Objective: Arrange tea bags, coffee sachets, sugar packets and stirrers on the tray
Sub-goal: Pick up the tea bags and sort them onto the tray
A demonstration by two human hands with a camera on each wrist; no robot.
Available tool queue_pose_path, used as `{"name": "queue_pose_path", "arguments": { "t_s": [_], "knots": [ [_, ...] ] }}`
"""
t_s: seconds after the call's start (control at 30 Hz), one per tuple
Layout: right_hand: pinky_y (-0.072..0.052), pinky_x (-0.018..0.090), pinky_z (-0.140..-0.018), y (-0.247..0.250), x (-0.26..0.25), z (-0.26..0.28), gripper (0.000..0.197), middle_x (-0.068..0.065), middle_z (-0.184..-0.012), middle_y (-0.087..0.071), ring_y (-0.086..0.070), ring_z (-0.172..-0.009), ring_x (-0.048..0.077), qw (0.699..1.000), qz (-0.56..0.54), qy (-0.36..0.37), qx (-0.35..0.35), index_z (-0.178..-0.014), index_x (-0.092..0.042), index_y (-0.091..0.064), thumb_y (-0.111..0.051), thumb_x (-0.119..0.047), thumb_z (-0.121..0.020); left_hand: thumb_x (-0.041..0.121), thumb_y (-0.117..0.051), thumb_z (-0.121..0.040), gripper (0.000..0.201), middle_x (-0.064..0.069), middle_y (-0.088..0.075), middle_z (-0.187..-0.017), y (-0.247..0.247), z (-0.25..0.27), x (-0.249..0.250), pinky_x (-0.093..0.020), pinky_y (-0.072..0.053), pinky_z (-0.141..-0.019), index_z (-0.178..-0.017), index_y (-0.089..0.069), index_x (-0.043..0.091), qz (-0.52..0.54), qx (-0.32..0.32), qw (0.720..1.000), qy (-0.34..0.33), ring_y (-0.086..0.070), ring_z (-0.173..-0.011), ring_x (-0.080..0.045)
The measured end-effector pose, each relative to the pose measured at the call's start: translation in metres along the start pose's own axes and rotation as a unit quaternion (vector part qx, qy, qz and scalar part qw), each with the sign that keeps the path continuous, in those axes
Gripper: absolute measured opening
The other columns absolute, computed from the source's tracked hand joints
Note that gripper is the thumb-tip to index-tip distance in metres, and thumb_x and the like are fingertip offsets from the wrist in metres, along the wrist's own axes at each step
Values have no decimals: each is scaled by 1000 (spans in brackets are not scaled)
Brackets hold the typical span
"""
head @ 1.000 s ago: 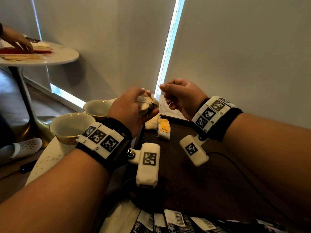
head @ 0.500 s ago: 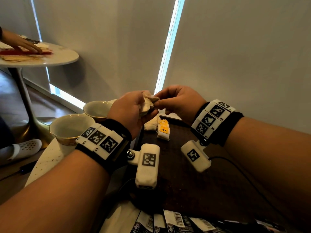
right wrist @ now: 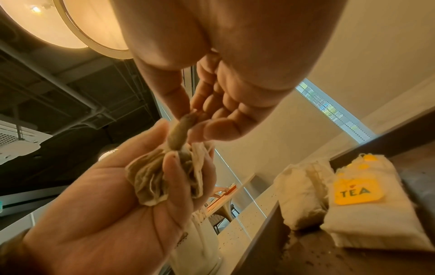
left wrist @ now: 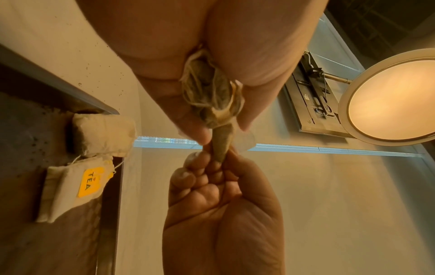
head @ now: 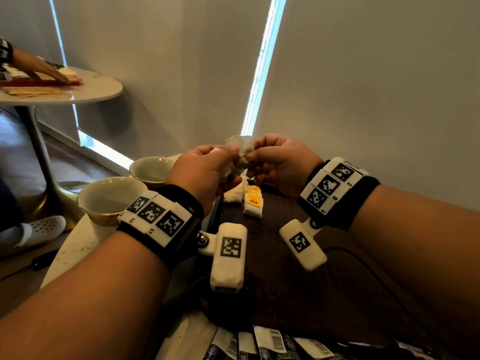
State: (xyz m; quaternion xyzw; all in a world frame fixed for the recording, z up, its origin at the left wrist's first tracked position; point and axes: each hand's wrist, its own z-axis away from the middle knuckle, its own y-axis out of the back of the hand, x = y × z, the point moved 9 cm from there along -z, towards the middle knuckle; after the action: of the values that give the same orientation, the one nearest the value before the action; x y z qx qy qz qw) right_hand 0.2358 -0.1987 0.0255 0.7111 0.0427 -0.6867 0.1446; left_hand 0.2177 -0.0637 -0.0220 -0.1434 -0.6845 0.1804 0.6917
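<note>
Both hands are raised over the far left corner of the dark brown tray. My left hand grips a crumpled bunch of tea bags. My right hand pinches one tea bag by its end, where it sticks out of that bunch between the two hands. Two more tea bags lie on the tray below: one with a yellow TEA tag, and a plain one beside it at the corner. Black-and-white coffee sachets lie in a row at the tray's near edge.
Two empty cups stand on the white table left of the tray. A grey wall runs close behind. Another person's hand rests on items on a second round table at far left. A cable crosses the tray's right side.
My right hand has come across to the left hand and pinched a tea bag from the bunch. Both hands have risen a little.
</note>
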Motion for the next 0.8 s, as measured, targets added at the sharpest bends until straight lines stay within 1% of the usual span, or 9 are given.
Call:
{"name": "queue_pose_path", "arguments": {
  "t_s": [0.13,0.27,0.37,0.43,0.57,0.63,0.7,0.73,0.8],
  "knots": [
    [-50,25,-51,-2,0,-1,26,13,-87,-67,-61,-65,19,1000,16,6,-16,-110,0,-59,-65,2,-86,16,-67,-95,25,-18,-66,-111,2,-2,0,-25,-57,-60,-117,-61,7,-16,6,1000,-3,-70,-88,-26],
    [-50,29,-57,3,1,-1,18,11,-86,-68,-61,-66,18,999,38,12,6,-103,-2,-63,-67,0,-86,15,-67,-94,18,-19,-65,-112,1,0,0,-25,-57,-59,-111,-63,9,-2,4,1000,-1,-70,-90,-27],
    [-49,29,-56,15,2,-4,6,10,-83,-73,-63,-65,19,999,0,7,49,-94,-4,-64,-65,-1,-89,10,-63,-95,8,-20,-63,-118,3,1,6,-26,-56,-58,-103,-65,11,33,18,999,-11,-69,-86,-26],
    [-48,29,-57,29,7,-8,7,11,-84,-74,-65,-69,20,995,-21,-7,96,-97,-5,-63,-64,-4,-90,6,-59,-96,9,-19,-61,-119,5,2,12,-25,-55,-56,-100,-65,12,62,34,997,-31,-67,-86,-27],
    [-47,27,-58,53,19,-18,9,9,-86,-76,-69,-78,20,978,82,-39,187,-96,-7,-66,-66,-10,-89,4,-54,-96,16,-14,-61,-115,8,6,22,-25,-55,-58,-103,-63,15,82,51,993,-74,-66,-93,-29],
    [-45,24,-51,47,25,-23,4,10,-92,-74,-70,-83,21,974,149,-70,158,-87,-10,-66,-68,-7,-88,4,-54,-96,16,-15,-62,-116,8,7,22,-25,-55,-59,-103,-64,15,87,53,992,-80,-66,-93,-29],
    [-44,19,-43,38,38,-28,6,5,-88,-70,-69,-75,16,965,199,-118,122,-86,-10,-65,-68,-6,-87,3,-54,-96,16,-14,-62,-116,9,8,23,-25,-55,-60,-104,-64,14,88,57,991,-80,-66,-94,-29],
    [-45,18,-43,32,45,-30,7,2,-84,-67,-66,-69,13,959,228,-136,102,-90,-11,-64,-68,-7,-87,3,-55,-95,17,-14,-61,-116,9,8,23,-26,-55,-61,-104,-64,13,89,59,991,-80,-66,-95,-30],
    [-52,24,-51,21,60,-36,14,4,-87,-65,-63,-67,15,947,270,-165,61,-97,-15,-63,-68,-9,-85,3,-55,-95,17,-12,-61,-114,10,9,24,-26,-56,-62,-104,-64,13,89,60,991,-83,-65,-95,-30]
  ]
}}
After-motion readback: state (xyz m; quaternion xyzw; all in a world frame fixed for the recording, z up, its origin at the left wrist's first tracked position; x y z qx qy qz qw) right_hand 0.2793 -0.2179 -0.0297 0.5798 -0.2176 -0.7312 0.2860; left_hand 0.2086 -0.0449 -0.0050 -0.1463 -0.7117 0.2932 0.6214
